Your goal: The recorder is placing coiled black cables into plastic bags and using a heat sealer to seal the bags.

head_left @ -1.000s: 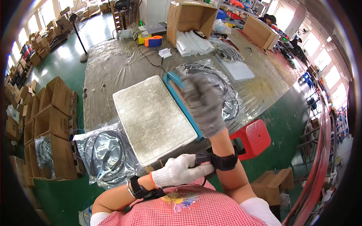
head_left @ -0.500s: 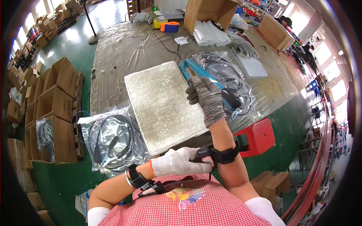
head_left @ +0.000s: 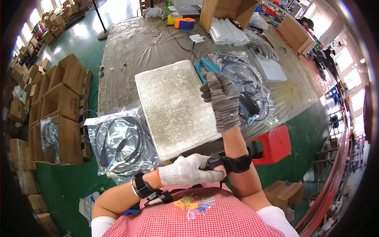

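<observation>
My left hand (head_left: pixel 185 170), in a white knit glove with an orange cuff, reaches across my front. Its fingers close on the small black device (head_left: pixel 216 162) strapped to my right wrist. My right hand (head_left: pixel 224 103), in a grey striped glove, is raised with the fingers loosely bent and nothing visible in them. Behind it lies a long teal tool (head_left: pixel 203 65) with a black end, partly hidden by the hand. A stained white foam board (head_left: pixel 177 108) lies left of this hand. Bagged black cables (head_left: pixel 120 144) are at its left, and another bagged cable (head_left: pixel 246 73) lies beside the teal tool.
On the covered table (head_left: pixel 126 55) stand an open carton (head_left: pixel 211 15) with plastic rolls (head_left: pixel 227 31), an orange-blue tape dispenser (head_left: pixel 184 23) and clear bags (head_left: pixel 270 69). A red stool (head_left: pixel 274 146) is at the right edge. Open cartons (head_left: pixel 65 100) are stacked on the left floor.
The view has shifted slightly, so the table and its things sit a little farther right. My right hand has tilted slightly; my left hand keeps its grip on the wrist device.
</observation>
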{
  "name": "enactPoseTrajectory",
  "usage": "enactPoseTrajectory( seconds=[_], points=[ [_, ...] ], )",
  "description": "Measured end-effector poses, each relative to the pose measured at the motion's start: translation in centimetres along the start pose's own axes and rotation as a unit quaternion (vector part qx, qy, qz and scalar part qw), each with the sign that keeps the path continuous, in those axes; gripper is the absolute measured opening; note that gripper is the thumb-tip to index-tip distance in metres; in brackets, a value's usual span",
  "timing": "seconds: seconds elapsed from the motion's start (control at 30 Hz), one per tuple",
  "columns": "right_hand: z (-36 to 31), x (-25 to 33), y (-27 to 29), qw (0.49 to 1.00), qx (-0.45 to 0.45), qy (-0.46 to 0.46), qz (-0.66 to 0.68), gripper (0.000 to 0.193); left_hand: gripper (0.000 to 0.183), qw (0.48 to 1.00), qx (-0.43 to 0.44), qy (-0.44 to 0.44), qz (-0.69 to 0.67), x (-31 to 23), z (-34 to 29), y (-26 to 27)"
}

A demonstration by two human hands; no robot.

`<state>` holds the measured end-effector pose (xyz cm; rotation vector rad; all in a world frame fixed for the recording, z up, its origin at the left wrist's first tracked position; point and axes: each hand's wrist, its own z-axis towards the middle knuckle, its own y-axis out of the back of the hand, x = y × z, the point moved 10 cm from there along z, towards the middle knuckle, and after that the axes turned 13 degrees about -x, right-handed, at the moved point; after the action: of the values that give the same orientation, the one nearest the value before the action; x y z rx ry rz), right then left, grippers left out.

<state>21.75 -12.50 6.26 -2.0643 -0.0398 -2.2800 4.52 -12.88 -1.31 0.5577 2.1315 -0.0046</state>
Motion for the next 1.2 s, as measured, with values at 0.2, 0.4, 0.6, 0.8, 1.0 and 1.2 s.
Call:
enactPoseTrajectory(
  seconds=[0.2, 0.4, 0.6, 0.8, 1.0, 1.2],
  points=[
    [-2.3, 4.6, -0.6, 0.884, -0.055, 0.420, -0.197, 0.012, 0.042, 1.000, -0.015, -0.004, 0.010, 0.9, 0.6, 0.0],
    [-3.9, 5.5, -1.1, 0.885, -0.007, 0.444, -0.137, 0.012, 0.040, 0.998, -0.027, -0.040, -0.043, -0.3, 0.2, 0.2],
    [0.7, -1.1, 1.9, 0.987, -0.051, -0.053, 0.142, 0.024, 0.035, 0.997, 0.001, -0.075, 0.031, -1.1, 0.0, 0.9],
    [0.7, -2.8, 3.9, 0.974, -0.054, -0.122, 0.183, 0.024, 0.038, 0.946, -0.239, -0.152, -0.160, 0.4, 2.8, 11.8],
    [-1.0, -6.1, 3.2, 0.986, 0.009, -0.153, 0.071, 0.029, 0.024, 0.747, -0.392, -0.114, -0.525, 4.8, 3.2, 19.3],
    [-10.1, -6.7, -4.0, 0.927, 0.345, -0.136, -0.055, 0.047, 0.023, 0.707, -0.521, -0.202, -0.434, 2.1, 0.6, 22.6]
  ],
)
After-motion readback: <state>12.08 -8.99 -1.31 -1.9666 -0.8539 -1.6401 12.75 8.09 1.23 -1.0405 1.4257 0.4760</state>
